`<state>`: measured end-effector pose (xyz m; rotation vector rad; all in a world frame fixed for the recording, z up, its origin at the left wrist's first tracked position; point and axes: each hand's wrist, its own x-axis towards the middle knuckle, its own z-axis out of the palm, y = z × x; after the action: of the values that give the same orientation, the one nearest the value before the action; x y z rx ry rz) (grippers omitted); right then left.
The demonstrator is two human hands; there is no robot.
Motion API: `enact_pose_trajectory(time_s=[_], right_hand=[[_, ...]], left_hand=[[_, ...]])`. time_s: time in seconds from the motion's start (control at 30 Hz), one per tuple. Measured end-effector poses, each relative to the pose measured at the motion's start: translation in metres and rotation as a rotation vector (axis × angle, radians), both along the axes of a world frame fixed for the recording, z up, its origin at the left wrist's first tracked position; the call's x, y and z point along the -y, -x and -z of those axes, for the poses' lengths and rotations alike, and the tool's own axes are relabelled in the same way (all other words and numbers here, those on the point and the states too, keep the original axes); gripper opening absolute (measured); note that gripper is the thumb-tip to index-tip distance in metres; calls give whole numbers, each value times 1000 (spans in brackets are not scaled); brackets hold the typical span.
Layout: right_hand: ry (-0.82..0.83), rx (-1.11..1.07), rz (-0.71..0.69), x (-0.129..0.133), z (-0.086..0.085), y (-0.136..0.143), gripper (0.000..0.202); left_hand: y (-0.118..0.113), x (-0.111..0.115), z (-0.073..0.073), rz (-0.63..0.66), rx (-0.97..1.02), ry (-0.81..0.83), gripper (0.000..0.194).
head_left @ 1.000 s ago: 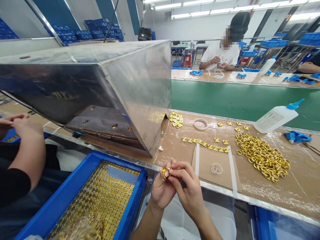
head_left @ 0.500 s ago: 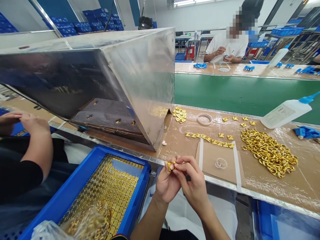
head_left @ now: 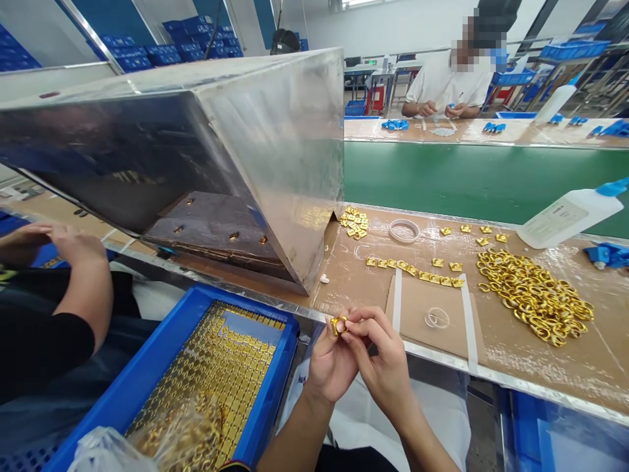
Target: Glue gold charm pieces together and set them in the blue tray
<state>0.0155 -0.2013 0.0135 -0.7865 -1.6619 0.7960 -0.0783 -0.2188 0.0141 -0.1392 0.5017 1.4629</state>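
Gold ring (head_left: 339,324), low centre of the frame, is pinched between the fingertips of both the left hand (head_left: 330,359) and the right hand (head_left: 384,362), just off the tabletop (head_left: 515,354) edge. Lower left sits a blue tray (head_left: 162,357) of gold pieces. Farther right lies a ring pile (head_left: 535,296), with a glue bottle (head_left: 565,215) beyond it.

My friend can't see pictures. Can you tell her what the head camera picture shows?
Two bare hands, left hand and right hand, pinch one small shiny gold metal ring together at a brown cardboard-covered workbench. A heap of gold metal rings lies on the bench, and a blue plastic tray of gold square pieces sits lower left.
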Motion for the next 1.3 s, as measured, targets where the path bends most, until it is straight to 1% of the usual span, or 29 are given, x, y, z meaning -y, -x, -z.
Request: enact_pose_trajectory(time_s=[0.2,0.33,0.43,0.53,0.67,0.8,0.97,1.17,1.3], right_hand=[[0,-1,49,2,4,-2,18],[25,-7,62,-1,7,-5,14],[54,-15,12,-5,7,-10,10],[64,-20,-44,-9,7,-15,9],[94,-49,-31,-10,7,-20,7],[91,-53,-7,-9,9,-20,13],[93,-36,-65,-10,12,-19,18],[179,-122,-83,-14,12,-23,12],[183,-93,-117,-17,11,-26,13]], left_hand=[[-5,-2,-3,17,36,16,30],[-5,-5,1,16,58,38,30],[-4,-5,6,-3,50,49,31],[-5,-4,6,-7,32,61,31],[-7,-5,2,21,-20,28,34],[-7,-4,4,42,-42,13,34],[-4,0,10,47,-35,-5,29],[-9,-3,7,14,-50,-10,31],[-9,-4,9,38,-32,16,30]])
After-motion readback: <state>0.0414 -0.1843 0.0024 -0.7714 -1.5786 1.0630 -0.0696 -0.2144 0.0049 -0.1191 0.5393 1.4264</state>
